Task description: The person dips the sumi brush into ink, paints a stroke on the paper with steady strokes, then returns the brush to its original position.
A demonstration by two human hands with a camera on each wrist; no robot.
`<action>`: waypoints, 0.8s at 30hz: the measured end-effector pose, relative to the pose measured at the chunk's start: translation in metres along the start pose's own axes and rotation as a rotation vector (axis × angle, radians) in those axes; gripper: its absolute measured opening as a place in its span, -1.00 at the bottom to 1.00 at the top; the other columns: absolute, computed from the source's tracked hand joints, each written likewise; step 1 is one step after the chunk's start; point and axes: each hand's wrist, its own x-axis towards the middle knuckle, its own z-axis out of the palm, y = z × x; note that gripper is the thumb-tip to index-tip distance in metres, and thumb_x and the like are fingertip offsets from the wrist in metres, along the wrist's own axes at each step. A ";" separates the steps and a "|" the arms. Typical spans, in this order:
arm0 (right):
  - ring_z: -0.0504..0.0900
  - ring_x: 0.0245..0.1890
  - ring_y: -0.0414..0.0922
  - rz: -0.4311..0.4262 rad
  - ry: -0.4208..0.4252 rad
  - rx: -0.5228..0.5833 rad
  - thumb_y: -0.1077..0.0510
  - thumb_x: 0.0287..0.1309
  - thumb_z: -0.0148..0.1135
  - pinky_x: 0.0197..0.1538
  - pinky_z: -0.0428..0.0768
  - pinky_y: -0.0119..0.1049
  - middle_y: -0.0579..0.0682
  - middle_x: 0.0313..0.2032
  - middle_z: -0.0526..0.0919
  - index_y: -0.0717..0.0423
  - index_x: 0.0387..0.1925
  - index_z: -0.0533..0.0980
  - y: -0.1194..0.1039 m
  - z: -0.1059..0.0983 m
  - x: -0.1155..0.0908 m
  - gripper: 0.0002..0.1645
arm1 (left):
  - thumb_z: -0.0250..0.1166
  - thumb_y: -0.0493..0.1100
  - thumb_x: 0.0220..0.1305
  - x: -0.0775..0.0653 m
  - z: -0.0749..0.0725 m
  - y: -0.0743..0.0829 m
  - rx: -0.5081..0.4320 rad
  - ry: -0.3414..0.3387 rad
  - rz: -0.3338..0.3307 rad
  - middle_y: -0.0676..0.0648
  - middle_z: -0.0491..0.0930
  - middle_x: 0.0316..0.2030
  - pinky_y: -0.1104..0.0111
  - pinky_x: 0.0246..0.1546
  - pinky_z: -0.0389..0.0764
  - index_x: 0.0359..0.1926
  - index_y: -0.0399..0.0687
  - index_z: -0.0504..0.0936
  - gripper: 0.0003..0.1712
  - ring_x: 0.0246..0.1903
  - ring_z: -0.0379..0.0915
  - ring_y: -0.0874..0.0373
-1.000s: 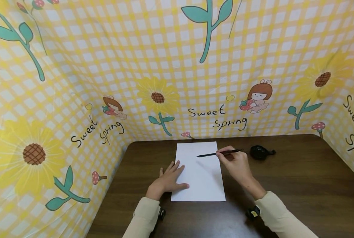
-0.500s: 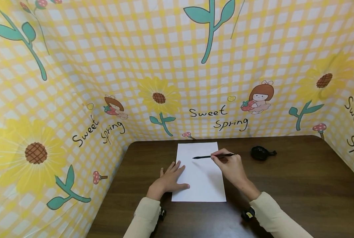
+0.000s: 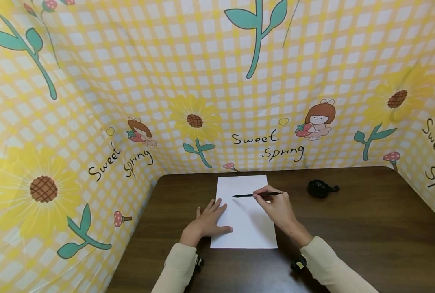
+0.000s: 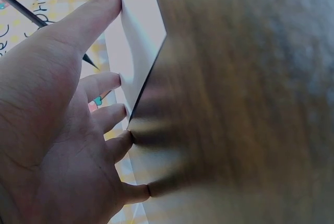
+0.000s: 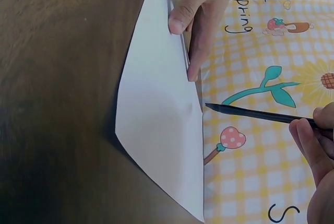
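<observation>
A white sheet of paper [image 3: 252, 224] lies on the dark wooden table, with no marks visible on it. My left hand [image 3: 207, 221] rests on its left edge, fingers spread and thumb stretched across the paper. My right hand [image 3: 277, 207] pinches a slim black brush [image 3: 244, 195] partway along its shaft. The brush is nearly level, its pointed tip aimed left over the upper part of the sheet. In the right wrist view, the dark brush [image 5: 255, 113] seems to hover clear of the paper [image 5: 156, 109]. The left wrist view shows my left fingertips [image 4: 120, 143] near the paper's edge.
A small round black dish [image 3: 318, 189] with a short stub sits right of the paper. The brown table [image 3: 367, 228] ends at the back against a yellow checked cloth [image 3: 254, 101], which also rises on both sides.
My right hand has moved left and slightly nearer with the brush, carrying its tip further across the sheet. My left hand and the paper stay in place.
</observation>
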 end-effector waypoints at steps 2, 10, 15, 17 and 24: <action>0.84 -0.35 -0.15 0.012 -0.004 0.006 0.32 0.22 0.53 -0.23 0.78 -0.36 -0.05 -0.32 0.85 0.11 -0.24 0.77 0.000 0.003 0.000 -0.90 | 0.35 0.46 0.32 0.000 -0.001 0.000 0.002 0.004 0.001 -0.11 -0.08 0.73 -0.52 0.51 -0.19 0.69 0.09 0.19 0.11 0.72 -0.25 -0.21; 0.83 -0.35 -0.18 0.028 -0.012 0.018 0.32 0.22 0.54 -0.23 0.78 -0.37 -0.07 -0.33 0.84 0.10 -0.26 0.77 0.001 0.009 -0.002 -0.90 | 0.34 0.48 0.31 0.000 0.000 0.000 0.009 0.000 -0.004 -0.10 -0.08 0.74 -0.51 0.52 -0.19 0.69 0.11 0.19 0.12 0.73 -0.26 -0.20; 0.83 -0.35 -0.17 0.031 -0.015 0.033 0.32 0.24 0.52 -0.23 0.78 -0.37 -0.07 -0.33 0.85 0.09 -0.26 0.77 0.002 0.013 -0.003 -0.91 | 0.34 0.49 0.31 0.000 0.001 -0.001 0.014 0.001 -0.008 -0.10 -0.08 0.74 -0.51 0.52 -0.18 0.69 0.11 0.19 0.12 0.73 -0.25 -0.20; 0.83 -0.35 -0.16 0.027 -0.016 0.041 0.32 0.25 0.52 -0.23 0.78 -0.37 -0.07 -0.33 0.84 0.08 -0.26 0.77 0.002 0.015 -0.004 -0.91 | 0.35 0.48 0.31 0.000 0.001 0.000 0.015 0.005 -0.007 -0.11 -0.07 0.73 -0.52 0.51 -0.18 0.69 0.09 0.20 0.12 0.72 -0.24 -0.21; 0.84 -0.34 -0.15 0.015 -0.011 0.071 0.32 0.24 0.52 -0.22 0.78 -0.37 -0.08 -0.33 0.84 0.08 -0.25 0.78 0.003 0.021 -0.005 -0.90 | 0.37 0.45 0.31 0.000 0.000 0.001 0.004 0.007 -0.003 -0.14 -0.05 0.73 -0.53 0.51 -0.19 0.68 0.06 0.21 0.12 0.72 -0.23 -0.22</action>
